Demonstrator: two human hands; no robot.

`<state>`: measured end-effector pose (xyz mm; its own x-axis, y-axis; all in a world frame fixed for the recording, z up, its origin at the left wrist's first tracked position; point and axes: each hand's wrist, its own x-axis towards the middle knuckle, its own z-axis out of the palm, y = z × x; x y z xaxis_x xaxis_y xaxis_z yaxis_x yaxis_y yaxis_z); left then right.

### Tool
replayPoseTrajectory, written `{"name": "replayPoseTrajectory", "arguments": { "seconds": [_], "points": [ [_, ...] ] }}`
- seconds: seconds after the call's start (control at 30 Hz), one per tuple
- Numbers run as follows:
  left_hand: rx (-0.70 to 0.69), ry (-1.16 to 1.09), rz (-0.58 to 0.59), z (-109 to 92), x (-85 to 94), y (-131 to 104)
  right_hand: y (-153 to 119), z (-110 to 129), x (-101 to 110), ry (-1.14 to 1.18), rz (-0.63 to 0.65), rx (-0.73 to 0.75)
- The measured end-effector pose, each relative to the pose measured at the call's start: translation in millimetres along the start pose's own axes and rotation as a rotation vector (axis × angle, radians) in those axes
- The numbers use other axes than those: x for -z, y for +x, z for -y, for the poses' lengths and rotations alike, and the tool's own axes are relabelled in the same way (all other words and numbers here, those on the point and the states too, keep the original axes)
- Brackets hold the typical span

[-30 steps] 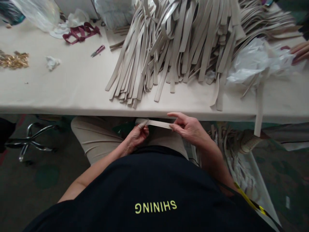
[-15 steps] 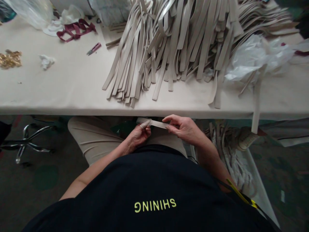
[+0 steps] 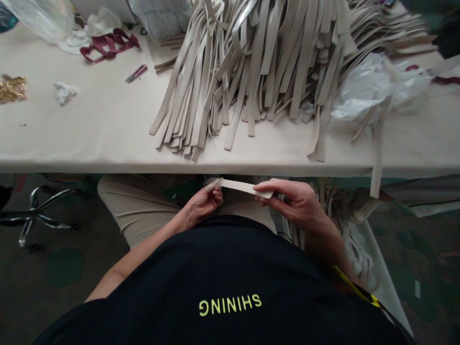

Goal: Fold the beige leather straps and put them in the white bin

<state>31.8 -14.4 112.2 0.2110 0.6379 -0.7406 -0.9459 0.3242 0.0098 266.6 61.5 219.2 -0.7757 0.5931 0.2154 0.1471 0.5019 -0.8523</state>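
A beige strap [image 3: 239, 186] stretches between my two hands, just below the table's front edge and above my lap. My left hand [image 3: 207, 200] pinches its left part, thumb on top and fingers curled. At the strap's right end, my right hand [image 3: 291, 200] grips it between thumb and fingers. A large pile of similar beige straps [image 3: 266, 62] lies on the table in front of me, many ends pointing toward the near edge.
On the table [image 3: 89, 134] are small snips [image 3: 136, 73], dark red ribbon [image 3: 108, 46], gold pieces [image 3: 12, 88], crumpled white scrap [image 3: 64, 93] and clear plastic [image 3: 359, 91]. One strap [image 3: 376, 158] hangs over the edge. A wheeled chair base [image 3: 36, 211] stands at left.
My right hand has moved to the right and slightly down, exposing a longer stretch of strap. My left hand keeps its pinch in nearly the same place.
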Motion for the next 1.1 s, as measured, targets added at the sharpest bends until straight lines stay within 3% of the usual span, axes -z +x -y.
{"name": "replayPoseTrajectory", "arguments": {
  "seconds": [0.07,0.2,0.37,0.5,0.6,0.73,0.83,0.93,1.0,1.1],
  "points": [
    [0.02,0.01,0.025,5,-3.9,-2,1,-4,-7,-0.055,-0.047,0.042],
    [0.038,0.061,0.075,12,-6.5,-6,10,-26,-30,-0.076,0.013,0.058],
    [0.037,0.151,0.111,15,2.6,-5,21,-49,-60,-0.099,-0.01,0.124],
    [-0.026,0.141,0.152,15,8.7,-8,23,-50,-68,-0.01,0.027,0.191],
    [-0.069,0.075,0.175,7,12.9,-10,15,-42,-55,0.051,0.078,0.103],
    [-0.34,-0.157,-0.036,-21,23.8,-12,-10,-30,-19,0.3,0.076,-0.067],
    [-0.502,-0.279,-0.162,-43,31.6,-26,-30,-19,10,0.466,-0.173,-0.138],
    [-0.644,-0.302,-0.184,-51,35.5,-52,-45,-6,33,0.492,-0.47,-0.151],
    [-0.789,-0.217,-0.168,-46,37.0,-68,-51,-1,42,0.447,-0.573,-0.193],
    [-1.055,0.111,-0.105,-28,39.9,-81,-54,-5,43,0.387,-0.623,-0.257]
  ]
}}
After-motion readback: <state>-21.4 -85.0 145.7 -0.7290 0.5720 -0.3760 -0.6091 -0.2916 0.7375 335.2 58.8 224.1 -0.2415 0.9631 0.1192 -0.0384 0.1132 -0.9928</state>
